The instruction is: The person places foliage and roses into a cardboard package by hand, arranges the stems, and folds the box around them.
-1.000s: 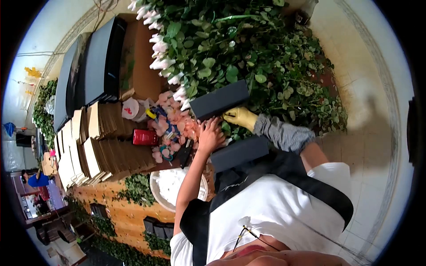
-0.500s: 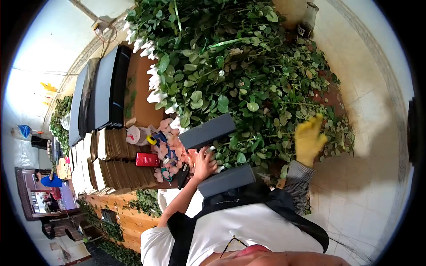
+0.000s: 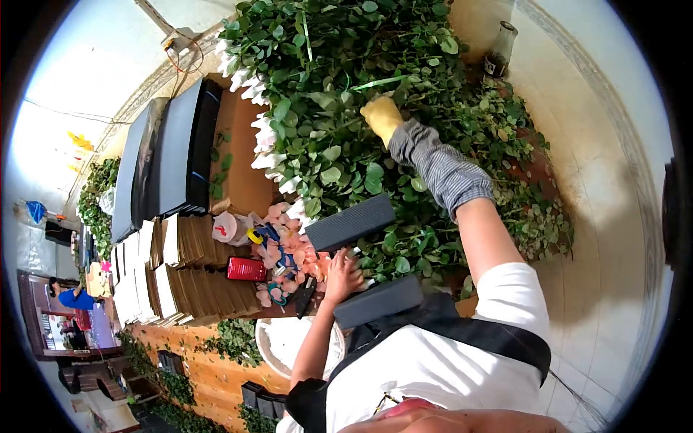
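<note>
My bare left hand (image 3: 342, 278) rests between two long dark grey blocks, the farther block (image 3: 351, 222) and the nearer block (image 3: 379, 301). Its fingers look apart, over pale wrapped tips by the pink petals (image 3: 289, 249). Leaves partly hide what lies beneath them. My right hand (image 3: 380, 115), in a yellow glove with a grey checked sleeve, reaches into the far heap of leafy green stems (image 3: 339, 148). The gloved fingers are closed among the leaves, seemingly on leafy stems. White-wrapped flower heads (image 3: 264, 137) line the heap's left side.
Stacks of brown cardboard sleeves (image 3: 206, 289) stand at the left, with a red phone (image 3: 246, 268) beside them. Behind are dark panels (image 3: 184, 144). A white bucket (image 3: 292, 346) stands near my left elbow, and a glass bottle (image 3: 499, 50) at the far right. A person in blue (image 3: 76, 297) is in the background.
My gloved right hand has moved from the right side, near the wall, far forward and left into the leaves. My left hand stays between the blocks; the view has shifted slightly.
</note>
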Motion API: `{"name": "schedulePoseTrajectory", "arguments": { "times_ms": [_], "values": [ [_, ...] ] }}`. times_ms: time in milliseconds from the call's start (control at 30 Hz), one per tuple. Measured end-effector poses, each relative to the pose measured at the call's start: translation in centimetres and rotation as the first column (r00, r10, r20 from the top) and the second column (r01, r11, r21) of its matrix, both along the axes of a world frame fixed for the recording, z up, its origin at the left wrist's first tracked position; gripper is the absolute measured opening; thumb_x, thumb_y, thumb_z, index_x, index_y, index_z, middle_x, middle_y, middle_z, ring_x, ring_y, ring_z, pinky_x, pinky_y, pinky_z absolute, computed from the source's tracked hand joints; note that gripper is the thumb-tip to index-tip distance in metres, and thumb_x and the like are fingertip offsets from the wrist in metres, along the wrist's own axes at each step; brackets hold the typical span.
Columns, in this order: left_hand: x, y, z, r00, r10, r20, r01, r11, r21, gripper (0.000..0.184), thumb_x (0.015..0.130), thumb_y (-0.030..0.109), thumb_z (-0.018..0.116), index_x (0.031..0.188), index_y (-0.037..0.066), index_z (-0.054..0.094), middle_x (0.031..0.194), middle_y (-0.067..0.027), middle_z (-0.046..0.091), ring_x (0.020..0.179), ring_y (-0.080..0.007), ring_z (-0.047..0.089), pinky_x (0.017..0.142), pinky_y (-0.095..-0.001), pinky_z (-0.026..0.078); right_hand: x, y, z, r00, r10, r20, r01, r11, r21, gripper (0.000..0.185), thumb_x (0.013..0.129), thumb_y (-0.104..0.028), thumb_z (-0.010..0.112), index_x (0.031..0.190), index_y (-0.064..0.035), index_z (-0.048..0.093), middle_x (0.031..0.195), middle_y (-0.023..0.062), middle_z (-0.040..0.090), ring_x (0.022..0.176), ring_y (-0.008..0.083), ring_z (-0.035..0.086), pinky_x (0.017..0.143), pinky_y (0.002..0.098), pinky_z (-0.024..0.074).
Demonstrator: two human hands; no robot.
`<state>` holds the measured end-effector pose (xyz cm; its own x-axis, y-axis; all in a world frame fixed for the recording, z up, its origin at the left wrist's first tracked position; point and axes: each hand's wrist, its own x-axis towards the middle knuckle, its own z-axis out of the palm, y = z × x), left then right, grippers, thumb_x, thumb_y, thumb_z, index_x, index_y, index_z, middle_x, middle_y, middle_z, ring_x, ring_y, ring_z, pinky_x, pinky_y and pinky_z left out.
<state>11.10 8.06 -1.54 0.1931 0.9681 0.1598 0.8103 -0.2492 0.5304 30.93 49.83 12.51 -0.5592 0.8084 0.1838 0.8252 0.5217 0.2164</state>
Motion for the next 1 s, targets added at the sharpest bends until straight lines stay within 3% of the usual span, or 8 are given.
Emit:
{"name": "schedulePoseTrajectory", "arguments": {
  "times_ms": [133,233,333,433,600,733,967,1000],
  "values": [
    [0.0,0.1,-0.4,0.999,0.008,0.044,-0.009,1.0,0.022,0.055,0.071,0.023,0.078,0.123,0.01,0.064,0.144,-0.0152,0.047,0.135,-0.0365,0.044,0.11,-0.05,0.037,-0.5,-0.5,5.3,0.896,0.089,-0.435,0.011,0.975,0.222,0.011,0.077,-0.004,0.073,0.084,-0.0119,0.069,0.09,0.0064,0.069,0.083,0.0235,0.064,0.085,0.0386,0.0513],
    [0.2,0.0,-0.2,0.999,0.028,0.029,-0.029,0.998,0.048,0.055,0.07,0.025,0.078,0.121,0.01,0.065,0.144,-0.0135,0.047,0.134,-0.034,0.045,0.11,-0.0491,0.036,0.7,-5.3,14.7,0.896,0.297,-0.329,0.021,0.713,0.701,0.017,0.087,-0.005,0.067,0.103,-0.0092,0.072,0.106,0.0084,0.073,0.103,0.0226,0.067,0.103,0.0411,0.0476],
    [0.3,-0.3,0.5,0.999,0.048,0.023,-0.048,0.998,0.037,0.053,0.071,0.026,0.077,0.12,0.008,0.065,0.144,-0.0132,0.048,0.135,-0.0325,0.044,0.111,-0.0478,0.035,3.3,-4.7,16.8,0.87,0.271,-0.411,-0.032,0.864,0.502,0.023,0.084,-0.001,0.064,0.105,-0.0067,0.071,0.102,0.0091,0.073,0.099,0.0267,0.067,0.088,0.042,0.052],
    [0.4,-0.3,0.0,0.998,0.055,0.022,-0.056,0.997,0.057,0.05,0.073,0.026,0.076,0.118,0.008,0.065,0.145,-0.013,0.048,0.136,-0.0324,0.043,0.111,-0.048,0.035,3.8,-2.9,19.2,0.855,0.441,-0.273,-0.083,0.635,0.768,0.022,0.081,-0.001,0.066,0.102,-0.0072,0.07,0.091,0.0095,0.072,0.092,0.0296,0.067,0.085,0.0418,0.0518],
    [0.1,-0.3,0.7,0.998,0.017,-0.055,-0.017,1.0,0.0,0.05,0.077,0.028,0.076,0.122,0.009,0.063,0.148,-0.0128,0.045,0.14,-0.0316,0.039,0.112,-0.0484,0.034,0.7,-0.4,16.0,0.959,-0.068,-0.274,0.166,0.922,0.351,0.049,0.086,-0.019,0.073,0.131,-0.0084,0.055,0.094,0.015,0.068,0.093,0.0335,0.065,0.079,0.0461,0.0537],
    [0.2,-0.2,0.8,0.995,0.03,-0.091,-0.033,0.999,-0.036,0.053,0.078,0.029,0.075,0.126,0.01,0.061,0.151,-0.0125,0.042,0.142,-0.0311,0.037,0.113,-0.0482,0.034,-0.3,-5.1,7.4,0.887,0.224,-0.403,-0.191,0.974,0.121,0.037,0.084,-0.02,0.073,0.117,-0.0055,0.064,0.1,0.0155,0.069,0.091,0.0365,0.065,0.081,0.0494,0.0522],
    [0.2,-0.4,1.3,0.993,0.007,-0.119,-0.016,0.997,-0.075,0.059,0.077,0.028,0.076,0.13,0.01,0.058,0.151,-0.0157,0.04,0.142,-0.0351,0.036,0.113,-0.0493,0.034,-1.2,-4.6,0.8,0.926,0.077,-0.369,-0.09,0.996,-0.018,0.028,0.075,-0.016,0.076,0.102,-0.0087,0.07,0.106,0.0096,0.067,0.112,0.0298,0.06,0.103,0.0416,0.0426],
    [0.0,-0.3,1.0,0.993,-0.024,-0.114,0.016,0.997,-0.072,0.062,0.076,0.027,0.077,0.131,0.009,0.056,0.15,-0.018,0.04,0.141,-0.038,0.037,0.112,-0.0508,0.035,-1.3,-5.3,1.8,0.853,0.213,-0.477,-0.151,0.975,0.165,0.029,0.073,-0.011,0.074,0.102,-0.0078,0.071,0.115,0.011,0.068,0.118,0.031,0.058,0.105,0.0414,0.0425]
  ]
}}
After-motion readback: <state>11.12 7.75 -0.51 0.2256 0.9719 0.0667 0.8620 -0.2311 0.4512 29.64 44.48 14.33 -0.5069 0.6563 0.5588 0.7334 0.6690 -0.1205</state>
